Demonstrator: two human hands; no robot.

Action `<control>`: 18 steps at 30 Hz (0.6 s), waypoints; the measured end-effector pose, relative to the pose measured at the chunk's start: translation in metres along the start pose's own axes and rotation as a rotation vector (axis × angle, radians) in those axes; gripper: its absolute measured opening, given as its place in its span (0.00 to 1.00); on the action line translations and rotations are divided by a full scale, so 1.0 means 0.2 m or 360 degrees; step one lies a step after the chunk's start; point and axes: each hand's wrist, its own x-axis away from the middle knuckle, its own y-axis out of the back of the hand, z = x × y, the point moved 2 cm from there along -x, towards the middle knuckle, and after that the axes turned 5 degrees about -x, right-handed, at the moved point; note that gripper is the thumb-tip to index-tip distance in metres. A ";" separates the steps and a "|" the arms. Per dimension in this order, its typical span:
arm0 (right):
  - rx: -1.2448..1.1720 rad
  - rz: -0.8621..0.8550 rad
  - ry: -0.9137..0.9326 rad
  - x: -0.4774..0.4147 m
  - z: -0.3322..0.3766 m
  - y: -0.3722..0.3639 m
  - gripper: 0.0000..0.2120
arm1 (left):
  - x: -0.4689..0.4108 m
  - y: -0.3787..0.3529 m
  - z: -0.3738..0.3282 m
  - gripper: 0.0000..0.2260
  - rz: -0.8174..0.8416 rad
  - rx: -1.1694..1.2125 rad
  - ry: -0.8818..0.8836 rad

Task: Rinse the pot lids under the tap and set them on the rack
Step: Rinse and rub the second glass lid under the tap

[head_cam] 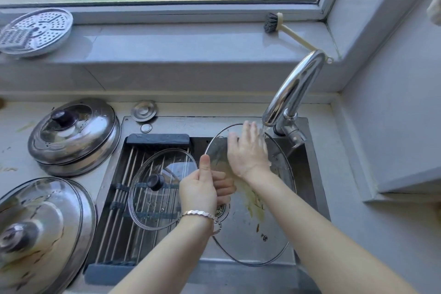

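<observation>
The lid (250,234) sits tilted under the tap (293,88). My left hand (202,188) grips it, maybe by its knob; my right hand (248,150) presses flat. The rack (114,222) is left of the tap, nearer my left hand.

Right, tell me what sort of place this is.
Likely a home kitchen: a steel sink under a running tap, a drying rack holding a glass lid, and a steel pot lid on the counter.

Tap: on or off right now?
On. Water runs from the tap onto the right hand, which lies flat on the big glass lid over the sink.
</observation>
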 end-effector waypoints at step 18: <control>-0.0346 -0.0143 -0.0447 -0.05 -0.01 0.03 0.35 | 0.06 0.02 -0.01 0.24 -0.0049 0.0035 -0.0089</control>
